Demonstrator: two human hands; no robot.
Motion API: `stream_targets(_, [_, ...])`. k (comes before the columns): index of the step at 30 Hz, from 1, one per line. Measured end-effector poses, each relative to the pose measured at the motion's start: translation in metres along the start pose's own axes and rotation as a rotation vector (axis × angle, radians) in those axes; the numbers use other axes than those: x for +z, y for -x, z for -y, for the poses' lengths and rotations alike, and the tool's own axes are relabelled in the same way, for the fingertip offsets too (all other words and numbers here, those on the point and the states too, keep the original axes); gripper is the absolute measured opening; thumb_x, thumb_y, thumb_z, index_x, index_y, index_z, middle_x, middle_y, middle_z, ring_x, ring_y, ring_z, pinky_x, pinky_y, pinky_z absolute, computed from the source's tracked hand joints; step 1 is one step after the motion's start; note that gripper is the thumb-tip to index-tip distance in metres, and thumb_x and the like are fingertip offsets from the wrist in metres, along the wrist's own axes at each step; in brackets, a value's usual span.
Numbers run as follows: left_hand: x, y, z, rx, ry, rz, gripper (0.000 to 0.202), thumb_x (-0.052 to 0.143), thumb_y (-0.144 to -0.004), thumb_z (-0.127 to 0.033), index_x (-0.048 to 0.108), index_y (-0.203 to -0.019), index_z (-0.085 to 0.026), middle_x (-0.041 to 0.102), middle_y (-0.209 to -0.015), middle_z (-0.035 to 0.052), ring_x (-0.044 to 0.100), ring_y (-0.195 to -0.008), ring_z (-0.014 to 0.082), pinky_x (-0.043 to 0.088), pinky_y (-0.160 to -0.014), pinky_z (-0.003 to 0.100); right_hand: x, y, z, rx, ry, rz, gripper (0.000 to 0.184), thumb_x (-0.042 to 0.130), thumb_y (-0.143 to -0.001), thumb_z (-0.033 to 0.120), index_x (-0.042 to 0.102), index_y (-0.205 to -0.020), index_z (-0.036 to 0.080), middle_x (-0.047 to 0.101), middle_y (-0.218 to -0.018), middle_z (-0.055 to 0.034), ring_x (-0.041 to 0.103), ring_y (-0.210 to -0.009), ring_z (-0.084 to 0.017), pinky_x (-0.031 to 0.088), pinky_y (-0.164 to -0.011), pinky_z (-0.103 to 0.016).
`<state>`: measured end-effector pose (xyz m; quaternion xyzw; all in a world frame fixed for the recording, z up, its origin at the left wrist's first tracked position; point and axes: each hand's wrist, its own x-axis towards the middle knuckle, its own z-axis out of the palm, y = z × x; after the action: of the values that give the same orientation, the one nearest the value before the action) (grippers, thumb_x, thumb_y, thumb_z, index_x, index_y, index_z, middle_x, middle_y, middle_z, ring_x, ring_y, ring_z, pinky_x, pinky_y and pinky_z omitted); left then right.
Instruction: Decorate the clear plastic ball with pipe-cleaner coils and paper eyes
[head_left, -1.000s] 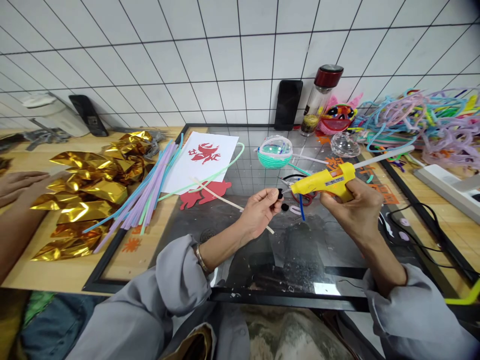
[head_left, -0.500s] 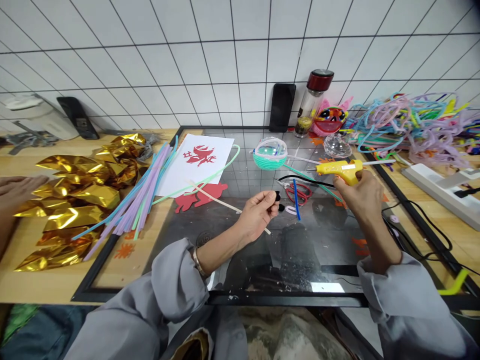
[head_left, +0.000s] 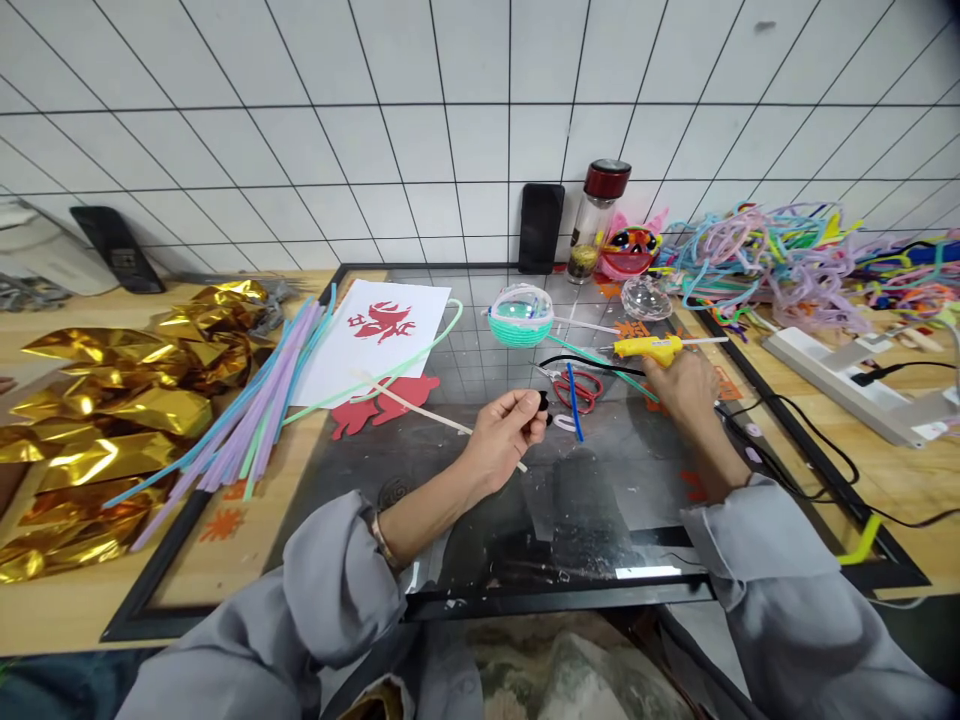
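Observation:
Over the dark glass top, my left hand pinches a small black piece between thumb and fingertips; the fingers hide part of it. My right hand is wrapped round the handle of a yellow hot glue gun, its nozzle pointing left and a pale glue stick jutting from its back. Beyond my hands sits a clear ball wrapped in green and white strands. Between my hands lie red-handled scissors and a short blue pipe cleaner.
Left are purple, blue and green pipe cleaners, gold foil and printed paper. A glass bottle and phone stand at the wall. Right are tangled pipe cleaners, a power strip and black cables.
The view has swung, so most things sit further left. My right hand has come slightly leftward with the glue gun. My left hand keeps its pinch. Another person's hand has nearly left the view.

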<state>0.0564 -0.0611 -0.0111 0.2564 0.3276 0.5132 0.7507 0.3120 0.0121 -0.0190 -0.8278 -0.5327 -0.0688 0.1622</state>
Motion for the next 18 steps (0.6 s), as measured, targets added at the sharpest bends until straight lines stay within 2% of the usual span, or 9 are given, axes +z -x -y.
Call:
stream_targets(3, [0.0,0.0,-0.001,-0.001,0.006,-0.001,0.036,0.083,-0.061,-0.035,0.06,-0.075,-0.011,0.058,-0.064,-0.0008,0.049,-0.053,0.0035,0.038,-0.052,0.016,-0.011,0.007,0.007,-0.113,-0.002,-0.092,0.042,0.052,-0.081,0.039,0.066,-0.097,0.002,0.06,-0.106,-0.0306,0.055,-0.103,-0.04,0.041,-0.08,-0.051])
stream_targets(5, [0.0,-0.001,-0.001,-0.001,0.015,-0.005,0.035,0.083,-0.06,-0.035,0.06,-0.074,-0.011,0.059,-0.064,-0.0006,0.05,-0.053,0.0038,0.039,-0.053,0.017,-0.024,0.02,0.018,-0.256,-0.133,-0.174,0.036,0.053,-0.081,0.035,0.065,-0.101,0.007,0.062,-0.106,-0.0247,0.055,-0.104,-0.037,0.041,-0.084,-0.051])
stream_targets(6, [0.0,-0.001,-0.001,0.001,0.02,-0.009,0.035,0.083,-0.06,-0.034,0.06,-0.073,-0.011,0.059,-0.064,-0.0006,0.05,-0.053,0.0039,0.039,-0.053,0.017,-0.03,0.03,0.026,-0.339,-0.269,-0.182,0.032,0.052,-0.082,0.033,0.066,-0.101,0.011,0.064,-0.102,-0.0197,0.057,-0.1,-0.032,0.043,-0.083,-0.048])
stream_targets(8, [0.0,-0.002,-0.001,0.009,0.03,-0.023,0.035,0.083,-0.06,-0.033,0.06,-0.073,-0.011,0.059,-0.064,-0.0006,0.05,-0.053,0.004,0.039,-0.053,0.017,-0.04,0.054,0.043,-0.399,-0.618,-0.123,0.025,0.053,-0.084,0.034,0.066,-0.093,0.016,0.065,-0.083,-0.0092,0.06,-0.079,-0.022,0.047,-0.074,-0.038])
stream_targets(11, [0.0,-0.004,-0.001,0.046,0.038,-0.049,0.035,0.083,-0.06,-0.033,0.061,-0.075,-0.012,0.06,-0.064,-0.0007,0.05,-0.053,0.0043,0.039,-0.053,0.017,-0.046,0.092,0.067,-0.304,-1.018,0.136,0.022,0.06,-0.081,0.037,0.067,-0.086,0.018,0.066,-0.075,-0.0034,0.059,-0.063,-0.015,0.047,-0.061,-0.03])
stream_targets(14, [-0.001,-0.005,0.001,0.088,0.033,-0.059,0.035,0.083,-0.059,-0.034,0.061,-0.075,-0.012,0.06,-0.062,-0.0015,0.051,-0.054,0.0048,0.038,-0.053,0.018,-0.043,0.116,0.083,-0.247,-1.104,0.214,0.022,0.066,-0.076,0.036,0.068,-0.087,0.017,0.069,-0.08,-0.0043,0.061,-0.067,-0.016,0.048,-0.061,-0.028])
stream_targets(18, [0.0,-0.005,0.003,0.136,0.023,-0.075,0.034,0.083,-0.059,-0.033,0.062,-0.076,-0.013,0.057,-0.06,-0.0037,0.051,-0.054,0.0048,0.039,-0.054,0.018,-0.038,0.124,0.092,-0.274,-1.085,0.247,0.014,0.064,-0.077,0.03,0.069,-0.079,0.017,0.068,-0.072,-0.0029,0.06,-0.063,-0.014,0.046,-0.059,-0.026])
